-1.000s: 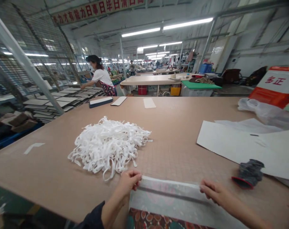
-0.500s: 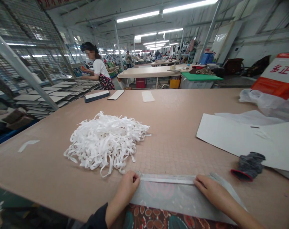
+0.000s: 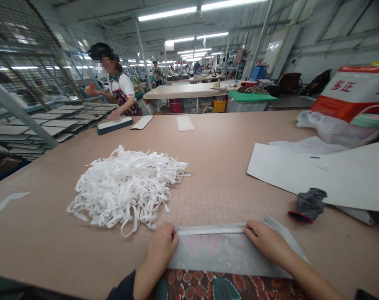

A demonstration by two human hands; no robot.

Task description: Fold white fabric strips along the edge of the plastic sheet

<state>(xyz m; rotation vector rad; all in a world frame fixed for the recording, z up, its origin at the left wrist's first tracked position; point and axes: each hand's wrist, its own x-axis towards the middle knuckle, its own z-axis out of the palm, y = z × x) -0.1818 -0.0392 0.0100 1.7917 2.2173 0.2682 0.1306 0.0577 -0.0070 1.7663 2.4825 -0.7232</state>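
A narrow white strip (image 3: pixel 211 231) runs straight along the far edge of a thin, translucent greyish sheet (image 3: pixel 230 260) with a faint pink print. My left hand (image 3: pixel 163 245) is closed in a pinch at the strip's left end. At its right end, my right hand (image 3: pixel 264 238) also pinches, thumb and fingers pressed together. The fingertips cover both ends of the strip. Brown patterned cloth (image 3: pixel 205 286) shows below the sheet, at the near table edge. A tangled heap of white strips (image 3: pixel 123 189) lies just beyond my left hand.
A grey knitted glove (image 3: pixel 310 203) with a red cuff and a large white board (image 3: pixel 327 171) lie on the right of the brown table (image 3: pixel 214 150). A red-and-white box (image 3: pixel 352 91) stands behind. Across the table, a co-worker (image 3: pixel 116 85) touches a stack of panels (image 3: pixel 114 125).
My view has turned slightly right, so the scene sits further left. Both my hands keep their pinch on the strip. The co-worker has turned and placed a hand on the panel stack.
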